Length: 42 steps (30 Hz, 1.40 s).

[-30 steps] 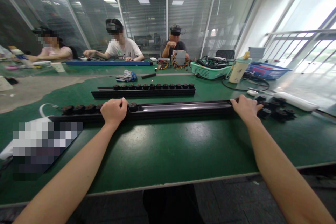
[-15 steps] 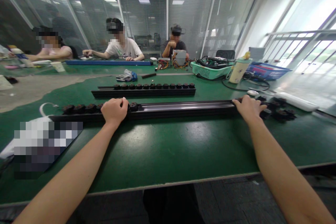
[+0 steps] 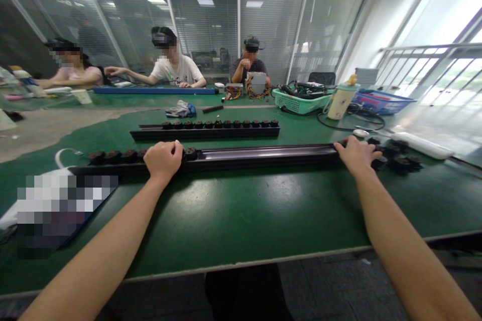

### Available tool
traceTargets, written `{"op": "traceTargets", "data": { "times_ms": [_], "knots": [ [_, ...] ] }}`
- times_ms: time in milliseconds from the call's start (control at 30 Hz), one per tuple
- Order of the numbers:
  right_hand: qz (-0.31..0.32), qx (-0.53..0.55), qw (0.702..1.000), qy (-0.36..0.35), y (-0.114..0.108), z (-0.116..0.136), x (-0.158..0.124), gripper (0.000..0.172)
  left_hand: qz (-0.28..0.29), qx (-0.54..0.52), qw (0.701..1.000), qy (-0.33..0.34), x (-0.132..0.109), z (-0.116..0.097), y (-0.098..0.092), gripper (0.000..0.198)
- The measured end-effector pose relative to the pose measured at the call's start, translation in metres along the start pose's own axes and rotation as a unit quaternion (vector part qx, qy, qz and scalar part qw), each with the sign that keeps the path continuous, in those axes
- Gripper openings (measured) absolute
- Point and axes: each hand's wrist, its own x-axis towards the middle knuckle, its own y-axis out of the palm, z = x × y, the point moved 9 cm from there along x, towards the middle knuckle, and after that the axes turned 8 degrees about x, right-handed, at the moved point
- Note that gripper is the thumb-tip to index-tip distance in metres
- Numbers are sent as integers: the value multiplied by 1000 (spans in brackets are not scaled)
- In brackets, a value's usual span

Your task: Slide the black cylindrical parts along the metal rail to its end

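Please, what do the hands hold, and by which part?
The left hand seems closed on the near black rail, left of its middle; the right hand is at its right end, grip unclear.

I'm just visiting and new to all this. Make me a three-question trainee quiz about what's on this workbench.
1. Multiple choice: where on the near black rail is the right hand?
a) By its left end
b) At its middle
c) By its right end

2. True or false: round black parts show on that rail only to the left of the left hand.

3. Fill in the colour: the loose black parts lie on a ___ table.

Key: 1. c. 2. False; one also shows just right of that hand. 3. Green.
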Motion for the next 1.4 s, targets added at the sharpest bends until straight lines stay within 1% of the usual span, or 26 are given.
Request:
{"op": "traceTargets", "data": {
  "times_ms": [133, 433, 700, 867, 1200, 1400],
  "knots": [
    [-1, 0, 1000, 13, -3, -2, -1, 52, -1, 1, 1000, -1, 0, 1, 0, 59],
    [13, -3, 1000, -3, 0, -3, 2, 54, 5, -14, 1000, -3, 0, 2, 3, 59],
    [20, -7, 1000, -20, 2, -1, 2, 49, 14, -26, 1000, -9, 0, 1, 1, 60],
    [28, 4, 1000, -8, 3, -1, 3, 44, 15, -27, 999, -11, 0, 2, 1, 60],
    [12, 28, 1000, -4, -3, 1, -3, 51, 10, -11, 1000, -2, 0, 1, 1, 58],
    [12, 33, 999, 0, -3, 0, -4, 51, 8, -5, 1000, -2, 0, 0, 1, 59]
  ]
}}
